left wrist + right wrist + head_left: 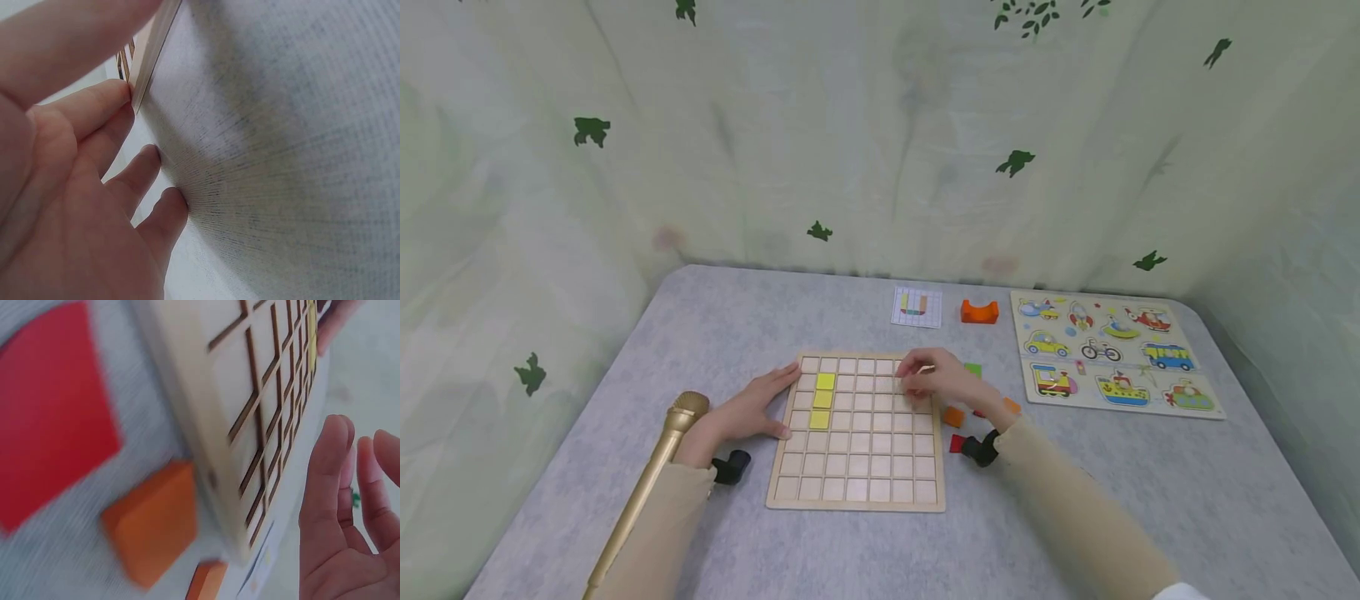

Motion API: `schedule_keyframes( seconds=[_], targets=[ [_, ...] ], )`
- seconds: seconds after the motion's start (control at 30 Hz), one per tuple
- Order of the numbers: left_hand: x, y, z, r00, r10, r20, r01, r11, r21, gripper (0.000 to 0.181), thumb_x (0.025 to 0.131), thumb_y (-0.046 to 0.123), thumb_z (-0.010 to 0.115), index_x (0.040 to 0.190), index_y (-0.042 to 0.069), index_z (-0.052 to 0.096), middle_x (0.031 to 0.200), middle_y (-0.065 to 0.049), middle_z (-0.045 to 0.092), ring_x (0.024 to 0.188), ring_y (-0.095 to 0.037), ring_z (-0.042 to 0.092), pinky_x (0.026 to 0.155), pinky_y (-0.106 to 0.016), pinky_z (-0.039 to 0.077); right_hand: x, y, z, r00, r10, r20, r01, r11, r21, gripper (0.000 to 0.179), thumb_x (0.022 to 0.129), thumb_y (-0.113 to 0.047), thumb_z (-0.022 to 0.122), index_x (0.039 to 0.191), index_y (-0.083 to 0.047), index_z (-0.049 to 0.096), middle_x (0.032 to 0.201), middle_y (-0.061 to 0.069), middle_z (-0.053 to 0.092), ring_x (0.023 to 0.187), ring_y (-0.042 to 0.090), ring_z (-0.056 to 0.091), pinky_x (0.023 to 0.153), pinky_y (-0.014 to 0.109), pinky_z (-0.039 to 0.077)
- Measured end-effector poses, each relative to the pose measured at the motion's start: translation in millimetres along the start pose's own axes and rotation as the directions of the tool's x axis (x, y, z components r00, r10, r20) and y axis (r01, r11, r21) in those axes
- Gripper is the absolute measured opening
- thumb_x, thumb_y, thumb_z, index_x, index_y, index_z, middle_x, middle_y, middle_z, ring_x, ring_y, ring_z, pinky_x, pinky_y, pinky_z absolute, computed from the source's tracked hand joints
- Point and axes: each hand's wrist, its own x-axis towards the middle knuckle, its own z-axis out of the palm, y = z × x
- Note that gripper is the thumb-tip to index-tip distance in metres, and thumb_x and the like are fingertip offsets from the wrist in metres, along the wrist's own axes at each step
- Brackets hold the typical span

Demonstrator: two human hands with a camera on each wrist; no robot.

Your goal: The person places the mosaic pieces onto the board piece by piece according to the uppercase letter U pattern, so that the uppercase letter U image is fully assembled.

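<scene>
A wooden grid board lies flat on the table, with three yellow square tiles in a column of cells near its left side. My left hand rests at the board's left edge, thumb and fingers spread; the left wrist view shows its fingertips touching the rim and tabletop. Over the board's right side hovers my right hand, its fingers loosely bent, and in the right wrist view nothing shows between them. Beside the right edge lie an orange tile, a red tile and a green tile, partly behind that arm.
A small pattern card and an orange curved block sit behind the board. To the right is a vehicle picture puzzle. A gold microphone lies along the left forearm. Curtains surround the table.
</scene>
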Motion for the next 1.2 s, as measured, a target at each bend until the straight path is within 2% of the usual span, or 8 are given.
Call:
schedule_keyframes(
  seconds=[0.13, 0.3, 0.5, 0.7, 0.97, 1.2],
  targets=[
    [0.0, -0.4, 0.3, 1.0, 0.006, -0.001, -0.006, 1.0, 0.001, 0.093, 0.077, 0.019, 0.079, 0.148, -0.007, 0.024, 0.155, -0.024, 0.015, 0.139, -0.049, 0.009, 0.108, -0.062, 0.014, -12.3, 8.7, -19.8, 1.0, 0.012, -0.028, -0.012, 1.0, -0.026, 0.022, 0.094, -0.01, 0.058, 0.106, 0.007, 0.06, 0.094, 0.013, 0.058, 0.081, 0.027, 0.062, 0.077, 0.035, 0.055],
    [-0.3, 0.3, 0.1, 1.0, 0.009, -0.001, -0.009, 1.0, 0.002, 0.093, 0.077, 0.019, 0.079, 0.147, -0.008, 0.024, 0.155, -0.024, 0.015, 0.138, -0.049, 0.009, 0.108, -0.062, 0.014, -28.6, 19.2, -40.7, 0.998, 0.004, -0.061, -0.007, 0.999, -0.049, 0.023, 0.095, -0.013, 0.059, 0.109, 0.006, 0.06, 0.099, 0.013, 0.058, 0.085, 0.028, 0.06, 0.078, 0.033, 0.053],
    [-0.8, 0.9, -0.1, 1.0, 0.012, -0.003, -0.012, 1.0, 0.005, 0.093, 0.077, 0.019, 0.079, 0.147, -0.008, 0.024, 0.155, -0.025, 0.015, 0.138, -0.049, 0.01, 0.108, -0.062, 0.014, -45.3, 30.3, -57.7, 0.994, 0.052, -0.096, -0.055, 0.998, -0.029, 0.022, 0.096, -0.014, 0.058, 0.109, 0.004, 0.059, 0.104, 0.018, 0.058, 0.089, 0.029, 0.059, 0.077, 0.033, 0.053],
    [-0.8, 0.6, 0.2, 1.0, 0.013, -0.003, -0.013, 1.0, 0.003, 0.093, 0.077, 0.019, 0.079, 0.147, -0.008, 0.024, 0.154, -0.025, 0.015, 0.138, -0.049, 0.009, 0.108, -0.062, 0.014, -58.2, 38.9, -68.0, 0.99, 0.099, -0.105, -0.1, 0.995, -0.009, 0.026, 0.095, -0.014, 0.058, 0.112, 0.005, 0.057, 0.107, 0.022, 0.058, 0.085, 0.031, 0.059, 0.075, 0.033, 0.053],
    [-0.8, -0.2, 0.4, 1.0, 0.01, -0.001, -0.01, 1.0, 0.001, 0.093, 0.077, 0.02, 0.079, 0.148, -0.008, 0.024, 0.155, -0.025, 0.015, 0.138, -0.049, 0.009, 0.108, -0.062, 0.013, -71.0, 43.3, -75.2, 0.988, 0.103, -0.118, -0.107, 0.994, -0.033, 0.028, 0.094, -0.014, 0.06, 0.114, 0.006, 0.057, 0.103, 0.023, 0.06, 0.079, 0.028, 0.059, 0.073, 0.032, 0.051],
    [-0.9, -0.5, 0.2, 1.0, 0.015, -0.003, -0.015, 1.0, 0.0, 0.093, 0.078, 0.02, 0.079, 0.148, -0.008, 0.024, 0.155, -0.025, 0.015, 0.139, -0.048, 0.009, 0.108, -0.062, 0.014, -80.6, 45.6, -76.4, 0.987, 0.102, -0.122, -0.111, 0.991, -0.068, 0.026, 0.094, -0.012, 0.06, 0.112, 0.006, 0.058, 0.11, 0.021, 0.06, 0.085, 0.028, 0.059, 0.077, 0.033, 0.051]
  ],
)
